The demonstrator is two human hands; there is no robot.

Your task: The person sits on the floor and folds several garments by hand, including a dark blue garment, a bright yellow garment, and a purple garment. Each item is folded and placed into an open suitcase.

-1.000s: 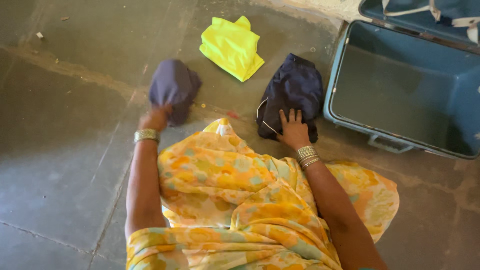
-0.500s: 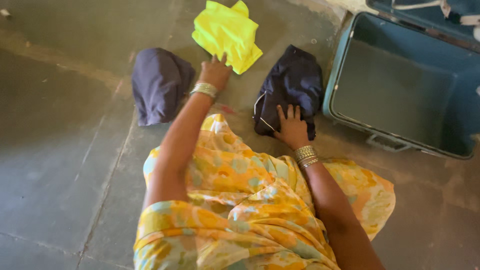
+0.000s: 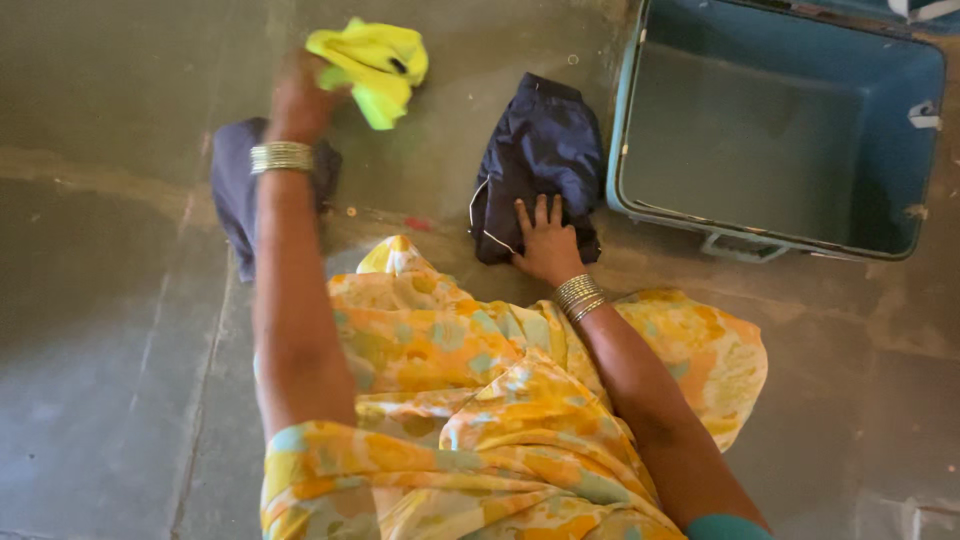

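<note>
My left hand (image 3: 296, 98) grips a bright yellow cloth (image 3: 372, 62) and holds it bunched above the stone floor at the top of the view. Under my left forearm lies a folded grey-blue garment (image 3: 232, 190). My right hand (image 3: 547, 243) rests flat, fingers spread, on the near edge of a folded dark navy garment (image 3: 540, 160) with white piping. Both wrists wear metal bangles. My lap, draped in yellow and orange flowered fabric (image 3: 460, 400), fills the bottom of the view.
An open blue suitcase (image 3: 625, 120) with a grey lined interior lies at the upper right, its rim just right of the navy garment. The floor (image 3: 100, 330) is grey stone slabs with joints running across it.
My left hand left the grey-blue garment, reached forward to the yellow cloth and took hold of it, lifting and bunching it. My right hand stayed pressed on the navy garment.
</note>
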